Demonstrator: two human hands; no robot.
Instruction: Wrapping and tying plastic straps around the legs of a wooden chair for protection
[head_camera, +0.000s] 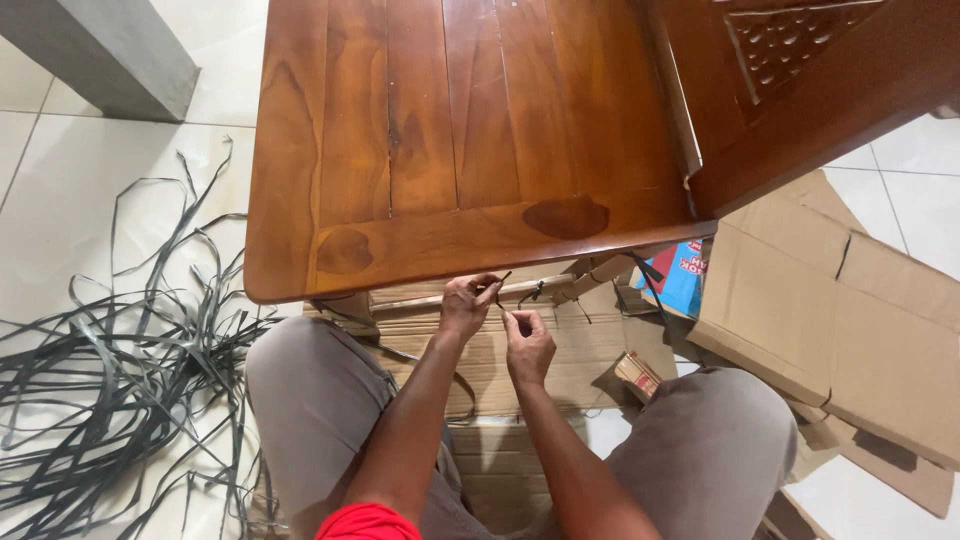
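In the right centre of the frame, under the edge of the wood, a small carton lies partly hidden; its visible face is bright blue with red print, and the shape is flat and rectangular. To the right of it, flattened brown cardboard sheets cover the floor, matt and creased, with open flaps. More corrugated cardboard lies in the lower centre, between the knees of the person. The wooden chair seat fills the upper centre: glossy reddish-brown planks with dark knots and one long crack. At the left side of the frame a tangled heap of black plastic straps spreads over the pale glossy floor tiles. Just below the front edge of the seat, in the middle of the frame, the left hand pinches a thin black strap between the fingertips, and the right hand is closed around the same strap a little lower. The two hands are almost touching.
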